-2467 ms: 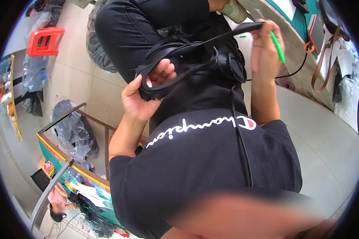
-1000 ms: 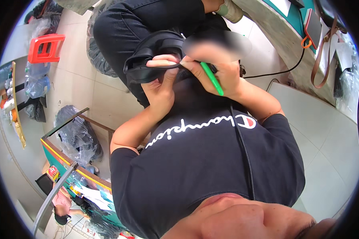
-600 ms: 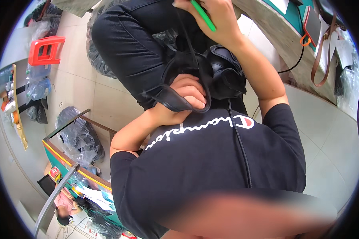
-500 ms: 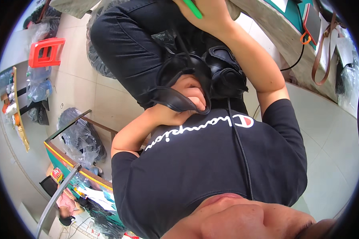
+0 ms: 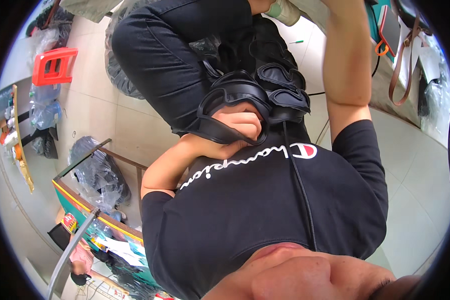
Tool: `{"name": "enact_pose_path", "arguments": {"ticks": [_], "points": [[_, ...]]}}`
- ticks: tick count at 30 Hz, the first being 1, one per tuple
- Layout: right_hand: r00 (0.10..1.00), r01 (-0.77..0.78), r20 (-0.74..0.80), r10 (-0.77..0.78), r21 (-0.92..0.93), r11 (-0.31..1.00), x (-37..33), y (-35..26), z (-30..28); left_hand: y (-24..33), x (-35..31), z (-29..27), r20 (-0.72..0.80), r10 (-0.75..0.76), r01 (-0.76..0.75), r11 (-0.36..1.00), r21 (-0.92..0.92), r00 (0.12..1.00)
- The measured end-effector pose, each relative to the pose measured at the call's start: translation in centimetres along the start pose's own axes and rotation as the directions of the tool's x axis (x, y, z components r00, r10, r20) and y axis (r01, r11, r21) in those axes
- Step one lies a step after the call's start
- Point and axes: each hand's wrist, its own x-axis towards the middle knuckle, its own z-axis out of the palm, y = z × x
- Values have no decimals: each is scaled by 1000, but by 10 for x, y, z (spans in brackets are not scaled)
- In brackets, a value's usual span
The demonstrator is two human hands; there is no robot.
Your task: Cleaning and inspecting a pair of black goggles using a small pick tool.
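My left hand [image 5: 237, 125] is curled tight around a black padded strap [image 5: 220, 132] against my chest. My right arm [image 5: 345, 65] rises out of view, so I cannot tell that hand's state. A red stool [image 5: 55, 65] and bagged bundles [image 5: 97, 172] sit on the floor [image 5: 105, 125].

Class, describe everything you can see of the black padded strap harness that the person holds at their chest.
The black padded strap harness looks like matte synthetic fabric with thick cushioned sections and a wide band looping round. It is bunched up against the black T-shirt, just above dark trousers. The left hand grips it through the loop, fingers curled round the band. A thin black cable runs down from it over the shirt. The right hand is raised out of view.
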Motion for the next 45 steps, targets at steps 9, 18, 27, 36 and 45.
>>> {"name": "enact_pose_path", "arguments": {"ticks": [9, 18, 27, 36, 45], "points": [[1000, -15, -12, 13, -972, 233, -100, 83, -98, 10, 14, -2, -19, 91, -85, 976, 198, 996], [960, -18, 262, 103, -308, 951, -158, 101, 7, 16, 14, -4, -68, 8, 13, 952, 307, 998], [970, 195, 189, -155, -217, 956, -158, 93, 19, 78, -41, -75, -149, -647, 658, 695, 290, 748], [959, 224, 231, -166, -256, 941, -146, 65, 6, 24, 3, -35, -424, -244, 265, 964, -10, 872], [884, -239, -319, -341, -936, 258, -4, 121, -139, 10, 9, -11, -355, -495, 394, 862, -319, 793]]}}
